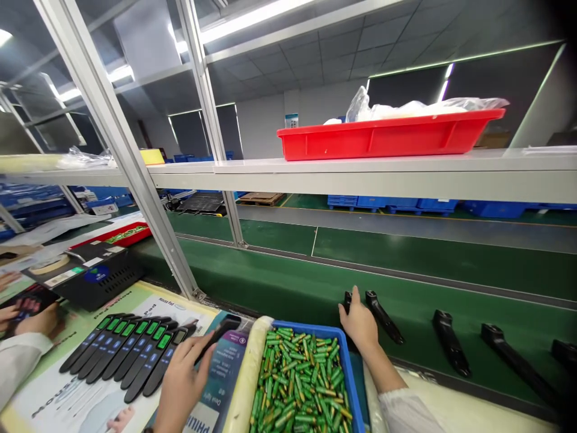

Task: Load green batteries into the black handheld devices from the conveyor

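Observation:
My left hand (187,370) is wrapped around a slim black handheld device (219,337), held tilted above a printed box. To its left, several similar black devices (142,349) lie side by side on a mouse pad, most with lit green screens. My right hand (362,322) reaches over the green conveyor belt, thumb and fingers around another black device (347,300), mostly hidden by the hand. More black devices (451,343) lie spaced along the belt to the right. Between my hands stands a blue tray (354,385) full of green-and-gold batteries (300,379).
A metal upright (135,156) and a white shelf (360,180) cross in front, with a red tray (383,137) of plastic bags on the shelf. Another person's hands (38,322) work at the left edge, near a black box-shaped unit (97,273).

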`<state>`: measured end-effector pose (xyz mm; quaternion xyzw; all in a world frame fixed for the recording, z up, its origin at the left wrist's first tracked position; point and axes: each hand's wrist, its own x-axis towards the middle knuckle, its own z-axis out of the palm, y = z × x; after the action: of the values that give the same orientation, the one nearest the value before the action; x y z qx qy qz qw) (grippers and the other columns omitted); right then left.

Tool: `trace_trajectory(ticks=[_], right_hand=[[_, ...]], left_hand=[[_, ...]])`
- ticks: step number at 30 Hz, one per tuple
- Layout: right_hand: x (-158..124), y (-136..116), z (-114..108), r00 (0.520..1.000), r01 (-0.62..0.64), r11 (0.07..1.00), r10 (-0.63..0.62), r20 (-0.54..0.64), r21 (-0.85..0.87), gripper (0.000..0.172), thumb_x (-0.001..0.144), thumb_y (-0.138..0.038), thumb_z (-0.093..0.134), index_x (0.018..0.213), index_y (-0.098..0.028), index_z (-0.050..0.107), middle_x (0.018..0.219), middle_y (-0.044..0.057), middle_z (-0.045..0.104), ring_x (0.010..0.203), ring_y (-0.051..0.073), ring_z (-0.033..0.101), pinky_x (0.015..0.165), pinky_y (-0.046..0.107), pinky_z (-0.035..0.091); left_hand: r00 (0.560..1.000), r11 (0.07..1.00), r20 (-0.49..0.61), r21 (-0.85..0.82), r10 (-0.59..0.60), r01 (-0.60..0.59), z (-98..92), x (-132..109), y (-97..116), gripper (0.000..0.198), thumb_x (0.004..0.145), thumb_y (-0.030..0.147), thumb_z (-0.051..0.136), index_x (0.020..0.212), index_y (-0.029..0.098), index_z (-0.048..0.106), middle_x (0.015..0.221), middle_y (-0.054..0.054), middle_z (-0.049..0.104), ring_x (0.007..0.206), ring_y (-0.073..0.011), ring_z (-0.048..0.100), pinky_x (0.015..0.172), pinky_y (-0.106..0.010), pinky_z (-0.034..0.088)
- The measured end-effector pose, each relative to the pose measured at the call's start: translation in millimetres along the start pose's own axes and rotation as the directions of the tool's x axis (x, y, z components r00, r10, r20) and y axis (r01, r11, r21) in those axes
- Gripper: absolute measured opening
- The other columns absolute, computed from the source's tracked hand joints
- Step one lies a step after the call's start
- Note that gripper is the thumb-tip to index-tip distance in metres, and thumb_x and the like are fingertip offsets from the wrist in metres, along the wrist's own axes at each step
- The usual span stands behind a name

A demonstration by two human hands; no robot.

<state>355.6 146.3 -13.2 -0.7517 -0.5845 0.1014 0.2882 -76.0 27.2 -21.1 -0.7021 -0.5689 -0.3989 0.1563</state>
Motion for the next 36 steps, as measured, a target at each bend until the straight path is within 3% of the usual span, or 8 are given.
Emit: trace_trajectory(ticks=[3, 7, 9, 15, 20, 25, 30, 36], right_hand=[[-35.0, -39.9, -20.7, 0.942, 0.298, 0.934, -0.321, 0.095, 0.198, 0.064, 0.104, -0.044, 0.051, 0.161, -0.015, 0.038, 0.119, 0.017, 0.067, 0.097, 0.03, 0.069, 0.091, 0.046, 0.054], [-85.4, -86.7, -48.4, 0.516, 0.51, 0.591, -0.791, 0.328, 0.625, 0.063, 0.099, -0.046, 0.065, 0.158, -0.04, 0.042, 0.137, 0.004, 0.062, 0.111, 0.024, 0.065, 0.096, 0.035, 0.053], [-99.1, -94.6, -53.7, 0.458, 0.538, 0.543, -0.83, 0.318, 0.645, 0.05, 0.102, -0.036, 0.063, 0.15, -0.041, 0.052, 0.129, 0.001, 0.067, 0.114, 0.023, 0.064, 0.098, 0.035, 0.051], [-99.8, -84.9, -31.7, 0.681, 0.698, 0.568, -0.714, -0.159, 0.436, 0.033, 0.108, -0.033, 0.044, 0.138, -0.024, 0.054, 0.109, 0.01, 0.068, 0.092, 0.026, 0.062, 0.082, 0.038, 0.049], [-93.2, -90.8, -21.3, 0.708, 0.667, 0.687, -0.705, 0.041, 0.288, 0.025, 0.108, -0.032, 0.042, 0.122, -0.025, 0.061, 0.105, 0.007, 0.073, 0.084, 0.025, 0.063, 0.078, 0.038, 0.048], [-42.2, -53.9, -49.0, 0.941, 0.339, 0.858, -0.308, -0.14, 0.386, 0.047, 0.1, -0.055, 0.053, 0.13, -0.019, 0.054, 0.106, 0.011, 0.073, 0.085, 0.026, 0.069, 0.074, 0.035, 0.053], [20.6, 15.9, -44.1, 0.998, -0.064, 0.995, 0.065, -0.013, 0.078, 0.043, 0.092, -0.05, 0.062, 0.115, -0.014, 0.065, 0.101, 0.017, 0.075, 0.095, 0.033, 0.072, 0.081, 0.039, 0.055], [12.1, 16.3, -38.0, 0.997, -0.073, 0.992, 0.076, 0.023, -0.102, 0.066, 0.096, -0.04, 0.059, 0.149, -0.003, 0.048, 0.083, 0.018, 0.072, 0.083, 0.039, 0.072, 0.079, 0.049, 0.054]], left_hand=[[0.986, 0.978, 0.098, -0.174, 0.134, -0.116, -8.2, 21.6, 44.1, 0.027, 0.098, 0.029, 0.063, 0.123, 0.028, 0.07, 0.106, -0.006, 0.072, 0.098, -0.0197, 0.067, 0.084, -0.029, 0.056], [0.947, 0.917, 0.187, -0.355, 0.261, -0.183, -10.9, 29.8, 90.8, 0.03, 0.095, 0.021, 0.066, 0.123, 0.032, 0.069, 0.108, -0.004, 0.072, 0.101, -0.0175, 0.066, 0.085, -0.028, 0.057], [0.953, 0.905, 0.175, -0.394, 0.248, -0.163, -10.2, 25.9, 98.6, 0.031, 0.097, 0.019, 0.063, 0.124, 0.033, 0.069, 0.113, -0.005, 0.07, 0.105, -0.0176, 0.066, 0.089, -0.028, 0.057], [0.977, 0.97, -0.015, -0.124, -0.214, 0.211, -11.0, 15.5, 39.9, 0.048, 0.095, 0.044, 0.062, 0.138, 0.022, 0.057, 0.132, -0.013, 0.06, 0.124, -0.0283, 0.059, 0.102, -0.043, 0.053], [0.917, 0.843, -0.04, 0.38, -0.398, 0.382, -8.3, -5.2, -31.5, 0.059, 0.095, 0.055, 0.048, 0.133, 0.011, 0.06, 0.13, -0.022, 0.055, 0.116, -0.0385, 0.057, 0.097, -0.055, 0.05], [0.89, 0.743, 0.054, 0.576, -0.452, 0.342, -8.0, -30.6, -63.8, 0.052, 0.098, 0.047, 0.042, 0.131, 0.012, 0.063, 0.119, -0.018, 0.061, 0.103, -0.034, 0.059, 0.086, -0.045, 0.05], [0.914, 0.809, 0.089, 0.504, -0.396, 0.302, -5.5, -33.2, -74.3, 0.045, 0.099, 0.043, 0.041, 0.117, 0.016, 0.073, 0.101, -0.013, 0.069, 0.091, -0.0288, 0.062, 0.086, -0.042, 0.051], [0.987, 0.985, 0.047, 0.083, -0.157, 0.152, -5.3, -10.8, -19.4, 0.034, 0.1, 0.038, 0.052, 0.122, 0.022, 0.071, 0.106, -0.01, 0.071, 0.1, -0.0252, 0.067, 0.09, -0.038, 0.056]])
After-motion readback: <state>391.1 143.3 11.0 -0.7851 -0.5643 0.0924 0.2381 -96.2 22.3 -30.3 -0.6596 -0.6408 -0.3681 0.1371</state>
